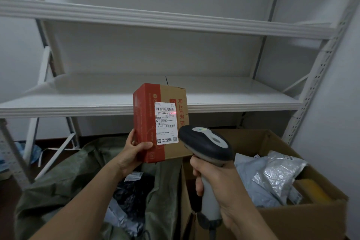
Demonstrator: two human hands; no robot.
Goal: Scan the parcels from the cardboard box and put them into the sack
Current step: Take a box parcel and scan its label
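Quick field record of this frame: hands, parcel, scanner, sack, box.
left hand: holds parcel upright, label toward camera
right hand: grips scanner handle, aimed at label
beam: red spot on label just below upper barcode
sack: green, open, below parcel, bagged parcels inside
cardboard box: right of sack, open, grey and silver mailers inside

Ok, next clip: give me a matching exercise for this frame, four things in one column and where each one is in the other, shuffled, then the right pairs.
Things
1. red-and-brown parcel
2. scanner
3. silver bag
4. black bag

Places
A. lying in the cardboard box
B. held up in the left hand
C. lying in the green sack
D. held in the right hand

Pairs: 1-B, 2-D, 3-A, 4-C
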